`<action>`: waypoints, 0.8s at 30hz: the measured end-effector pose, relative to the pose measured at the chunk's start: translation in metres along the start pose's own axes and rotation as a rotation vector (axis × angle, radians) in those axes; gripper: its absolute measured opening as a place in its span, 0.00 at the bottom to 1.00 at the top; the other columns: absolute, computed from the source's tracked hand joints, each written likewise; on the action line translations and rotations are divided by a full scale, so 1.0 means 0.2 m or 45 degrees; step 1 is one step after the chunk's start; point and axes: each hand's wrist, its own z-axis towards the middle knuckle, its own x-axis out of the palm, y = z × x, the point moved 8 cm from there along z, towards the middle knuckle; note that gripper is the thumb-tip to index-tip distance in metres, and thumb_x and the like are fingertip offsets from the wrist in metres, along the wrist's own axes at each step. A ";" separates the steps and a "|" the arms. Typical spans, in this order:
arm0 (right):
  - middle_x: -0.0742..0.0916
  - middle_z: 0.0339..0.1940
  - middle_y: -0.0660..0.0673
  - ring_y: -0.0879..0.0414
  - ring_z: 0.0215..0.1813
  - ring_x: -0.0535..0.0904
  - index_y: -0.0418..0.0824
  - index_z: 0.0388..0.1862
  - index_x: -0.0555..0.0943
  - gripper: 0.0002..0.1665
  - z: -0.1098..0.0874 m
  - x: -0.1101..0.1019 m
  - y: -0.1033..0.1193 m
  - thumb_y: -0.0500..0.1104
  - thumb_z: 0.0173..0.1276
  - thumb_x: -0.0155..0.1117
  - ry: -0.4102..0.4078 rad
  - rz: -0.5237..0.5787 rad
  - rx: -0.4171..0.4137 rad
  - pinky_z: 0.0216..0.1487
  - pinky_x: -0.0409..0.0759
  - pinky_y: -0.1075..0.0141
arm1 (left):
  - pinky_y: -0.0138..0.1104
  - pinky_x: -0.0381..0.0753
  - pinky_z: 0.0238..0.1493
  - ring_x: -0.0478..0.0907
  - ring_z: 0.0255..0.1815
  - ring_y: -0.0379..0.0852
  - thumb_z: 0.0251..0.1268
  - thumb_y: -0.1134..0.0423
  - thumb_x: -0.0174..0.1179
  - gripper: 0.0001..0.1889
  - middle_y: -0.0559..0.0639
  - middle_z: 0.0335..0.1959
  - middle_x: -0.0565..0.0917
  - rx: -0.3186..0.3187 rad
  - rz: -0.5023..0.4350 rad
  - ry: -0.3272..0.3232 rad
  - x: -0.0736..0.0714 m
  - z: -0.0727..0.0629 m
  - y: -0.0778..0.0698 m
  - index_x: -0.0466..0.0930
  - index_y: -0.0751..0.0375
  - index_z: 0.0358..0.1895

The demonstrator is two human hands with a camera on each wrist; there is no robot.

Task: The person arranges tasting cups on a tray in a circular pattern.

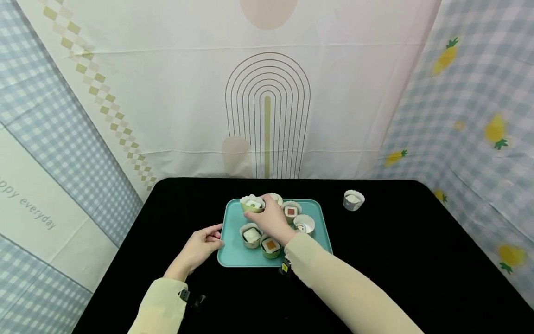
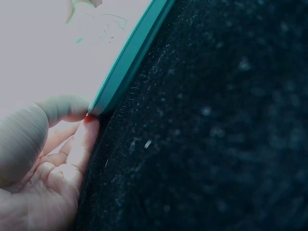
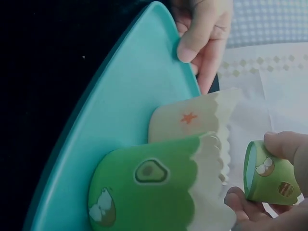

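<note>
My left hand [image 1: 198,248] pinches the left rim of a turquoise tray [image 1: 231,257], the thumb at the rim and a finger under it in the left wrist view. Over the tray's far left part, my right hand [image 1: 273,220] grips a green paper baking cup [image 3: 269,175] between thumb and fingers; white filling shows inside it from the head. Near it on the tray stand a cream cup [image 1: 251,241] with a white piece and a green avocado-print cup [image 3: 144,187] with an orange-topped piece. A red-centred piece sits in another cup [image 1: 291,209].
A white-lined cup [image 1: 306,223] stands at the tray's right, and another cup [image 1: 276,198] is partly hidden behind my right hand. Off the tray, a grey cup [image 1: 353,200] with white filling stands on the black table [image 1: 375,241]. Printed cloth [image 1: 187,106] hangs behind.
</note>
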 end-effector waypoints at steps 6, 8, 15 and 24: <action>0.80 0.52 0.44 0.51 0.51 0.78 0.42 0.63 0.71 0.33 0.01 0.04 0.00 0.54 0.64 0.68 0.001 -0.042 0.016 0.50 0.77 0.55 | 0.38 0.77 0.44 0.78 0.40 0.47 0.63 0.70 0.62 0.28 0.54 0.42 0.77 0.009 0.006 -0.001 0.00 0.00 0.00 0.70 0.60 0.67; 0.79 0.54 0.43 0.50 0.52 0.78 0.41 0.64 0.70 0.35 0.02 0.04 -0.01 0.55 0.64 0.68 -0.005 -0.057 0.032 0.50 0.77 0.54 | 0.38 0.77 0.44 0.78 0.40 0.47 0.63 0.71 0.61 0.28 0.54 0.42 0.77 0.009 0.005 -0.002 -0.01 -0.01 0.00 0.70 0.60 0.68; 0.78 0.57 0.39 0.46 0.55 0.77 0.38 0.68 0.67 0.39 0.03 0.05 -0.03 0.54 0.64 0.68 -0.026 -0.082 0.057 0.52 0.76 0.52 | 0.38 0.77 0.44 0.78 0.39 0.47 0.63 0.70 0.61 0.28 0.54 0.41 0.77 0.012 0.011 -0.003 0.00 -0.01 -0.01 0.70 0.60 0.68; 0.76 0.62 0.37 0.45 0.59 0.75 0.36 0.70 0.65 0.43 0.03 0.07 -0.03 0.54 0.63 0.69 0.004 -0.140 0.081 0.55 0.75 0.52 | 0.38 0.77 0.44 0.78 0.39 0.46 0.63 0.70 0.61 0.28 0.53 0.41 0.77 0.022 0.025 -0.011 0.00 -0.01 -0.01 0.70 0.60 0.68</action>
